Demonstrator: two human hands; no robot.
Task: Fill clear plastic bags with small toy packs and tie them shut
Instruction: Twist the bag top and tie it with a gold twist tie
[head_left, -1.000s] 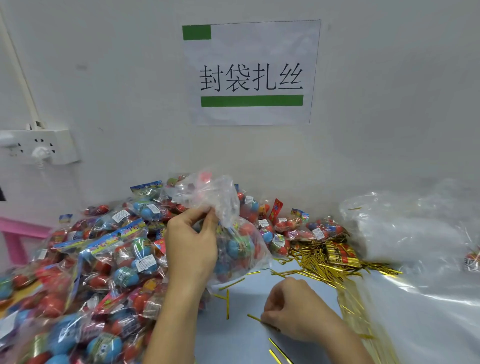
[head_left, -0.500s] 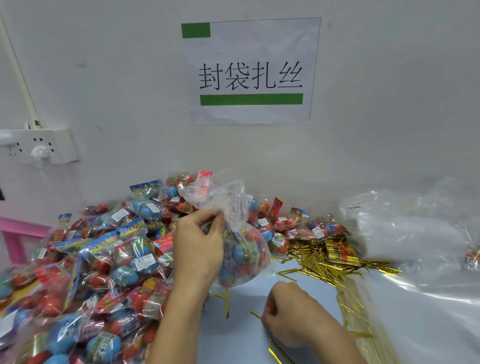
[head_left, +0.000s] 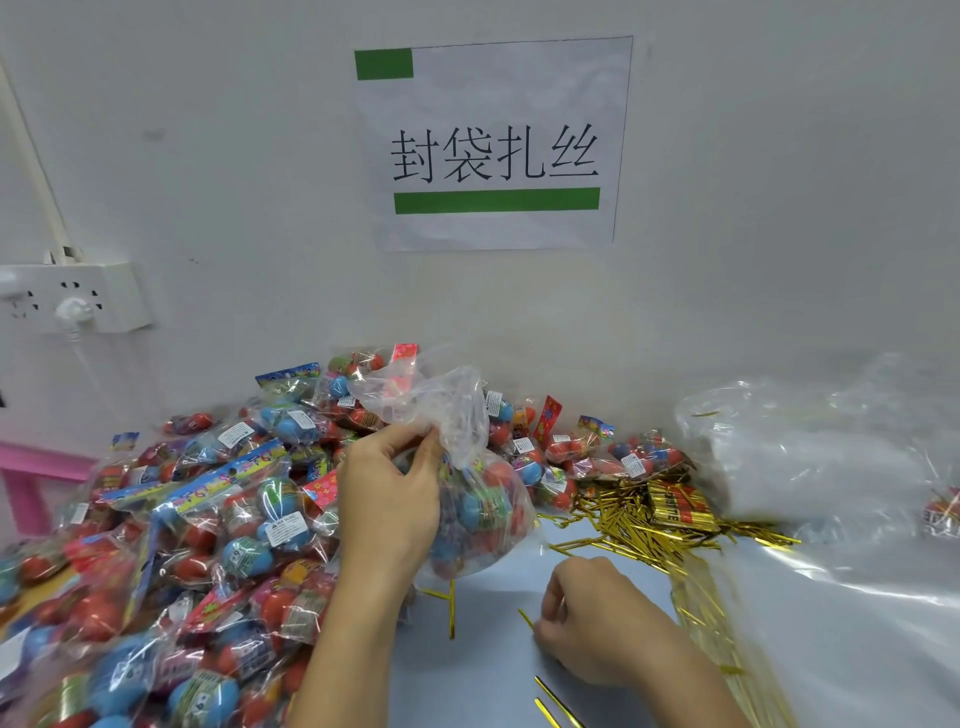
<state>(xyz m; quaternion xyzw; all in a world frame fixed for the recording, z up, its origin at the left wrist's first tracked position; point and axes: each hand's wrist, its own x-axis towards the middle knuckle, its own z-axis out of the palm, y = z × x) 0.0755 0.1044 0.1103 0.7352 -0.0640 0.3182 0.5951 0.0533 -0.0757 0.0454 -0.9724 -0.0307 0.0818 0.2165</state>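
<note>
Plastic film: my filled clear bag (head_left: 470, 514) is thin, soft and slippery; it crumples and gives no stiff edge to hold.
Bag position: centre of the table (head_left: 483, 670), its base resting at 12 o'clock from my right hand, with the heap of toy packs (head_left: 171, 525) at its 9 o'clock.
Load: I judge it light but bulky; the round toys inside will shift if the bag tilts.
Left hand (head_left: 387, 506): fingers pinch the gathered neck just below the loose, flared top.
Right hand (head_left: 592, 626): fingers curled down on the table, pinching one gold twist tie (head_left: 525, 618).
Tie behaviour: thin wire strip, bendable, holds a twist; easy to drop.
Hold point: the gathered neck, tight above the toys.
Tie supply: a loose gold pile (head_left: 639, 525) at 1 o'clock from the right hand.
Spare bags (head_left: 810, 457): stacked at 2 o'clock.
</note>
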